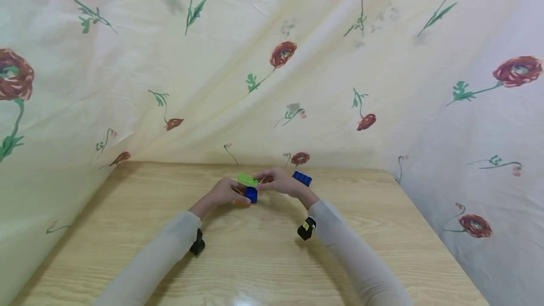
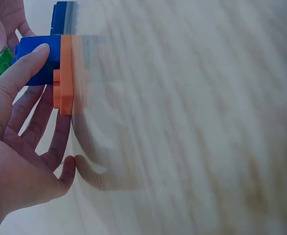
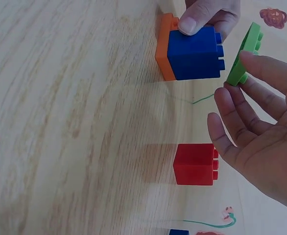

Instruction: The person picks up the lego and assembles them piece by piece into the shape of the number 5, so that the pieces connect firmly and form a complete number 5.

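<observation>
At the right wrist view's upper right, the green plate (image 3: pixel 245 56) is pinched by the right hand (image 3: pixel 261 132) just right of the blue brick (image 3: pixel 195 53) — apparently apart from it — which is gripped by the left hand (image 3: pixel 209 14) on its orange plate (image 3: pixel 164 47).

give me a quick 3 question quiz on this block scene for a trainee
1. True or false: the green plate is already pressed flat onto the blue block.
2. Which hand steadies the blue block on its orange plate? A) left hand B) right hand C) neither
3. Fill in: the loose block on the table beside the stack in the right wrist view is ____.

Key
1. False: the right hand holds it tilted, just off the blue block's studs.
2. A: the left hand holds it with its fingers.
3. Red: the red block.
</observation>
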Demonstrator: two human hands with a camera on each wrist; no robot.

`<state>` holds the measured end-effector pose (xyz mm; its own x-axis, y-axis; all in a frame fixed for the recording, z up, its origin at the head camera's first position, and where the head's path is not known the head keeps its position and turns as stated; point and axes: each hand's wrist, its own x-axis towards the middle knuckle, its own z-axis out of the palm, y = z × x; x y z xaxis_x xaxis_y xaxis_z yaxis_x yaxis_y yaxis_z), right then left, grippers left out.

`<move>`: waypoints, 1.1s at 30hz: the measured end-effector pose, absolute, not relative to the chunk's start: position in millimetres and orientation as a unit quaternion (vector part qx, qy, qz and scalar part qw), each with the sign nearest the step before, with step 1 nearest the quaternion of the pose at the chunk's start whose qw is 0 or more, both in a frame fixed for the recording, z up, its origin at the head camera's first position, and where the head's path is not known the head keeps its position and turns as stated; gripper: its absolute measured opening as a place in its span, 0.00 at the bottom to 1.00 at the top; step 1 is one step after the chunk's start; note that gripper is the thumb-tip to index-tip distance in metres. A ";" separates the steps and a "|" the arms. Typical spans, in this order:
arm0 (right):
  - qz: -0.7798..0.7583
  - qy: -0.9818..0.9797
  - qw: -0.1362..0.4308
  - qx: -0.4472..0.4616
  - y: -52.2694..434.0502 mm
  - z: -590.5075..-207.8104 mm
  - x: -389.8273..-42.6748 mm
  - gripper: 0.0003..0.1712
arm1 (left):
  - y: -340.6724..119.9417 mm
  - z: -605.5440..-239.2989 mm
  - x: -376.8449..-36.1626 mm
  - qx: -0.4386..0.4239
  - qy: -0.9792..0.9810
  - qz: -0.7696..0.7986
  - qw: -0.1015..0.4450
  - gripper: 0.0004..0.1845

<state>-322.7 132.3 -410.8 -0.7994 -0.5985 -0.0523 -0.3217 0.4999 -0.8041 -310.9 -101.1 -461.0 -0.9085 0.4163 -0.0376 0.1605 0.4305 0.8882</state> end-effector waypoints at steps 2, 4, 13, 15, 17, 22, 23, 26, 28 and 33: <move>-0.417 0.851 0.162 -0.274 131.1 -413.3 -323.4 0.22 | -101.5 -463.1 -310.9 0.174 0.834 0.508 0.127 0.20; -0.407 0.855 0.158 -0.281 129.3 -416.7 -323.8 0.21 | -102.2 -464.5 -309.9 0.173 0.833 0.510 0.127 0.19; -0.402 0.855 0.173 -0.277 124.4 -417.3 -318.8 0.22 | -103.4 -464.5 -306.7 0.158 0.842 0.502 0.121 0.18; -0.401 0.855 0.174 -0.278 124.3 -416.6 -319.1 0.22 | -102.7 -463.4 -306.8 0.155 0.841 0.503 0.123 0.18; -0.399 0.856 0.172 -0.280 124.3 -416.1 -319.2 0.21 | -102.1 -462.8 -307.4 0.147 0.843 0.502 0.125 0.18; -0.391 0.859 0.166 -0.285 124.9 -414.7 -320.2 0.20 | -100.7 -462.9 -310.9 0.126 0.847 0.499 0.134 0.19; -0.389 0.860 0.165 -0.286 124.9 -414.2 -320.2 0.20 | -100.5 -462.9 -311.8 0.124 0.847 0.499 0.137 0.19; -0.383 0.863 0.162 -0.287 125.0 -412.2 -319.8 0.20 | -100.0 -463.3 -313.8 0.121 0.846 0.500 0.138 0.20; -0.379 0.865 0.157 -0.289 125.2 -411.4 -319.2 0.20 | -99.9 -463.3 -314.4 0.119 0.843 0.505 0.142 0.20; -0.367 0.870 0.144 -0.297 125.8 -412.0 -318.5 0.19 | -101.0 -462.0 -313.4 0.131 0.840 0.506 0.144 0.20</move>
